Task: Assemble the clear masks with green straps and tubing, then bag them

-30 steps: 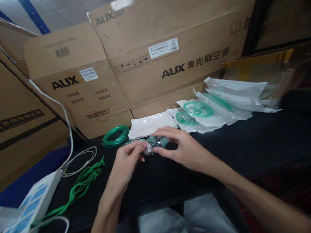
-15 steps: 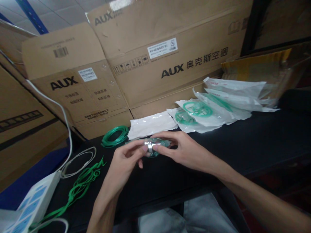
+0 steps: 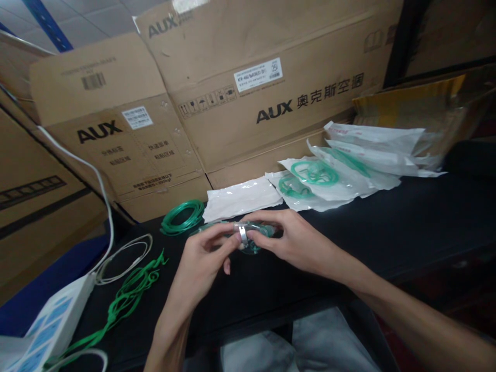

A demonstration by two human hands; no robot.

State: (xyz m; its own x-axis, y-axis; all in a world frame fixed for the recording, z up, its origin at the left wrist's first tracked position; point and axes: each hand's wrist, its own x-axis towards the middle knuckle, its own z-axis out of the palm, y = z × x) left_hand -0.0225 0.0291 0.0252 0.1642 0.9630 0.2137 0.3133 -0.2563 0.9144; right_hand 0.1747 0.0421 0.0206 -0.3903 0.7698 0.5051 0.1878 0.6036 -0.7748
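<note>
Above the black table, a clear green breathing mask (image 3: 253,246) with a shiny metal nose strip (image 3: 243,235) is between my two hands. My left hand (image 3: 211,245) grips its left side, thumb against the strip. From the right, my right hand (image 3: 282,235) pinches it, thumb close to the strip's other side; its fingers behind the mask are partly hidden. Just beyond my left hand lies a coil of green tubing (image 3: 182,217). A flat white packet (image 3: 242,199) rests behind the mask.
Several clear-fronted pouches (image 3: 337,194), some with green tubing inside, lie at the back right. Large cardboard boxes (image 3: 279,139) stand behind. At left are green elastic straps (image 3: 129,299), a looped white cable (image 3: 124,258) and a white power strip (image 3: 58,320).
My left thumb has shifted slightly right along with the metal strip, which now appears narrower and more upright. Both hands keep their hold on the mask. The view has moved slightly.
</note>
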